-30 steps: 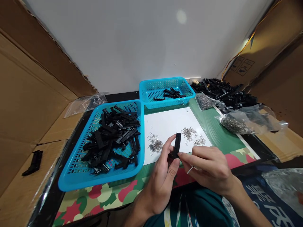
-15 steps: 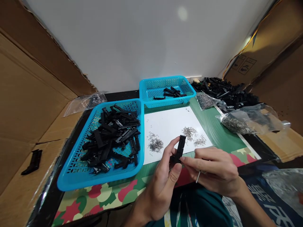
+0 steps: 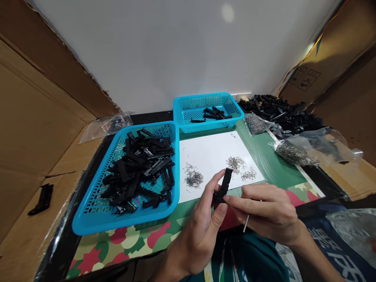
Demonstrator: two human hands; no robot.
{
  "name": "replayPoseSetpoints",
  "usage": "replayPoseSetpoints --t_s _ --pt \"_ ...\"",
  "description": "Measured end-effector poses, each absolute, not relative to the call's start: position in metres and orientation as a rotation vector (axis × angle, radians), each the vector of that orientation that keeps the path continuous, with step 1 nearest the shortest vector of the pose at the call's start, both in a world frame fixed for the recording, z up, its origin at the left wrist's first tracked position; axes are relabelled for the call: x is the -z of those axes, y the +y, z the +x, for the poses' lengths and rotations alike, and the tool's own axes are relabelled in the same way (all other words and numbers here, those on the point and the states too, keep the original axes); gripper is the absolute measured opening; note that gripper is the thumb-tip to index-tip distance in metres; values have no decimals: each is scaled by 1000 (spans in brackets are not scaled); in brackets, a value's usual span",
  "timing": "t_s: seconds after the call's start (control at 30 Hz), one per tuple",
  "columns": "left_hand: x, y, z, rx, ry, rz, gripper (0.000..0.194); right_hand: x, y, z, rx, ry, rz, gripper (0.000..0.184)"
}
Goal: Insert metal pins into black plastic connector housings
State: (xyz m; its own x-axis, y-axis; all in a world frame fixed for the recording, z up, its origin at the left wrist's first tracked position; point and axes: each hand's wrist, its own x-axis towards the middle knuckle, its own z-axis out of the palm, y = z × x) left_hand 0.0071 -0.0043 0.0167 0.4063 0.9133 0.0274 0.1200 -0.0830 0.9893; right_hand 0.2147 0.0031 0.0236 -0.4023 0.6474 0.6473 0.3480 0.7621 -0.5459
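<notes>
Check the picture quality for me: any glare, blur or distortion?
Head view: pale light spot on the wall; highlights on the large clear bag; black part in the left hand too dark for fine detail; wide-angle stretching near the edges.

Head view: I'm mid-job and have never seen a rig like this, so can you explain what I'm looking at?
There is no machine here. The camera sits on a person's head, looking forward and down at their own left hand and right hand. The left holds a black part; the right's fingertips are at its lower end, with a thin metal rod sticking out below the fingers. Beyond them, small bent wires lie in heaps on a white sheet. A larger blue basket on the left holds many black pieces; a smaller blue basket behind holds a few.
</notes>
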Motion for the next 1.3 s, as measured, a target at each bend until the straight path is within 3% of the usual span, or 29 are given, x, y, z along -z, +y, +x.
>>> replayPoseSetpoints --t_s 0.17,0.37,0.77,1.03,1.3 --pt "-9 -5 3 -722 945 1529 60 -22 2 212 -402 -2047 -774 22" --pt "-1 -10 8 -794 967 1420 62 -22 2 208 -294 -2121 -846 19" --pt "-12 -7 8 -860 919 1226 51 -33 10 219 -198 -2160 -919 30" --pt "-4 -1 5 -870 1210 1634 56 -14 15 222 -183 -2137 -1026 34" --pt "3 10 8 -938 1397 1894 10 2 29 215 -267 -2197 -1090 31"
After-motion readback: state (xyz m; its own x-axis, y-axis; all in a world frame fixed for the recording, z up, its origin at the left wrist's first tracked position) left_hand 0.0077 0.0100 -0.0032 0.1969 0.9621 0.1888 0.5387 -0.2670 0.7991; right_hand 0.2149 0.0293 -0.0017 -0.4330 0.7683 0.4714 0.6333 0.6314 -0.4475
